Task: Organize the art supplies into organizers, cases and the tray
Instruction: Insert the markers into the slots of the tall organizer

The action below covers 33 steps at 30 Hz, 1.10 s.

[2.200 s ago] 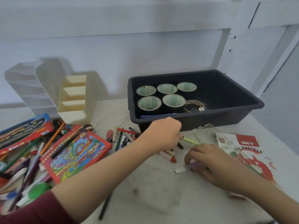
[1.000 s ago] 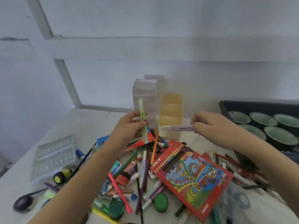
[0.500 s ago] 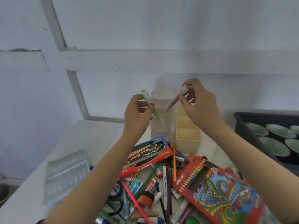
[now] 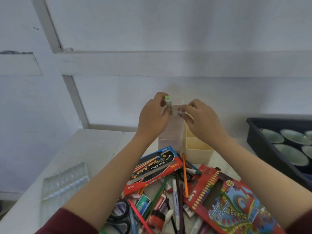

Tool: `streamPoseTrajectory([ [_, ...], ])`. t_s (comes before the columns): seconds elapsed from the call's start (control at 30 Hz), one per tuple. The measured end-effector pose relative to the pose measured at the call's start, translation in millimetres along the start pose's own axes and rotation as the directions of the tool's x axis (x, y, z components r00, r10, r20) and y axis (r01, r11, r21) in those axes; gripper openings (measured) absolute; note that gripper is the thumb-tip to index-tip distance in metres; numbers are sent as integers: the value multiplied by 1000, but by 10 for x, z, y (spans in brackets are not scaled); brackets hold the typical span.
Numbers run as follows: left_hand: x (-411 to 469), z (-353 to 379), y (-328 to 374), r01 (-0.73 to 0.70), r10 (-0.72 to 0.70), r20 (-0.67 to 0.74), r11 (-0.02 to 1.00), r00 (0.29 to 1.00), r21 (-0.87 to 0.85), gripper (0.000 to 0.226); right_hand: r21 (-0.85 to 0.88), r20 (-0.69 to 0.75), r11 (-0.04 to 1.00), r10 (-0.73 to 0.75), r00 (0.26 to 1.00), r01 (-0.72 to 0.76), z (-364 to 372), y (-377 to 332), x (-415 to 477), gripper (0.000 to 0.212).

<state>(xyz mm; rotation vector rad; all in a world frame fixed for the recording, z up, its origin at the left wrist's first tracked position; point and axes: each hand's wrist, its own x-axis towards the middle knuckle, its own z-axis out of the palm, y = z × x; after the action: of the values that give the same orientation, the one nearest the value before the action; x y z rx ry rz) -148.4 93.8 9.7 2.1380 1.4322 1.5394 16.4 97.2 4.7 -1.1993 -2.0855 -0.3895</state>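
I was at the slotting step: I had the left hand (image 4: 154, 117) pinching the green highlighter (image 4: 168, 102) upright over the top compartment of the clear organizer (image 4: 172, 134), and the right hand (image 4: 202, 121) pinching what looked like a pale marker (image 4: 180, 112), mostly hidden in its grip. Next, I judged, each pen needed lowering straight into that compartment, then releasing.

Green marker (image 4: 168, 102), lilac marker (image 4: 180, 112) lower, at organizer (image 4: 170, 132) top
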Motion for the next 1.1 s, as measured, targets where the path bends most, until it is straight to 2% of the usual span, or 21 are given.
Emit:
streamPoseTrajectory([
  [0.1, 20, 90, -64, -41, 41, 5, 997, 999, 70, 22, 24, -7, 1000, 13, 1000, -13, 3, 12, 37, 15],
  [0.23, 31, 182, -131, -114, 113, 12, 985, 993, 131, 20, 6, 71, 999, 36, 997, -37, 42, 54, 50, 16],
  [0.4, 15, 228, -129, -181, 186, -1, 958, 983, 223, 21, 9, 94, 996, 93, 991, -94, 78, 88, 51, 17],
  [0.63, 52, 213, -155, -192, 204, -34, 956, 978, 220, 22, 43, 108, 988, 146, 983, -151, 99, 71, 59, 17],
  [0.77, 58, 180, -133, -181, 190, -37, 967, 981, 179, 26, 7, 122, 989, 145, 982, -147, 108, 47, 48, 19],
  [0.93, 23, 135, -91, -231, 227, 47, 951, 973, 206, 35, -7, 200, 990, 137, 970, -139, 83, 97, 82, 24],
  [1.1, -15, 123, -138, -316, 276, 174, 908, 945, 275, 34, 77, 280, 989, 100, 955, -126, 42, 123, 99, 34],
])
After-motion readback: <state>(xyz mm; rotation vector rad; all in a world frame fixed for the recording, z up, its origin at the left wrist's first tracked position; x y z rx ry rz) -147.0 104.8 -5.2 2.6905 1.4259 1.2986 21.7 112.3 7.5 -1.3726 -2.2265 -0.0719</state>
